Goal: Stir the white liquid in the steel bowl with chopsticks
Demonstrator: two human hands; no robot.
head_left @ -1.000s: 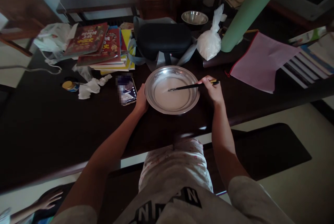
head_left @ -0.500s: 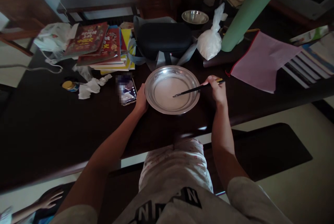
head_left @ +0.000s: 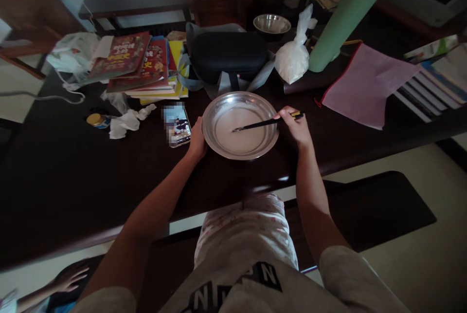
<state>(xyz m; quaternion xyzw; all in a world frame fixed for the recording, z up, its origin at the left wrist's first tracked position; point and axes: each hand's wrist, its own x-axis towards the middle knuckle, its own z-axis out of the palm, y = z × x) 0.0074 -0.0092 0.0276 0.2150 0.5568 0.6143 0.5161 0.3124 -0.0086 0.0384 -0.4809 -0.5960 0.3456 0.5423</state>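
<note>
A wide metal bowl [head_left: 240,153] stands on the dark table, with a pale, milky mixture [head_left: 237,140] inside it. My left hand [head_left: 197,138] grips the bowl's left rim, its fingers partly hidden by the bowl. In my right hand [head_left: 297,125] is a pair of black chopsticks [head_left: 260,123], closed in the fingers near their yellow-marked ends. Their tips dip into the mixture around the middle of the bowl. Just left of my left hand lies a phone [head_left: 178,125] with its screen lit.
Behind the bowl sit a black case [head_left: 229,55], a tied bag of white powder [head_left: 292,62] and a green bottle [head_left: 350,21]. Books [head_left: 127,60], crumpled tissue [head_left: 126,122] and a small jar [head_left: 98,120] are leftward. Another person's hand [head_left: 71,279] shows at lower left.
My right hand and the chopsticks have shifted left, carrying the tips further left through the mixture. The left hand and bowl stay put. The phone's picture has changed.
</note>
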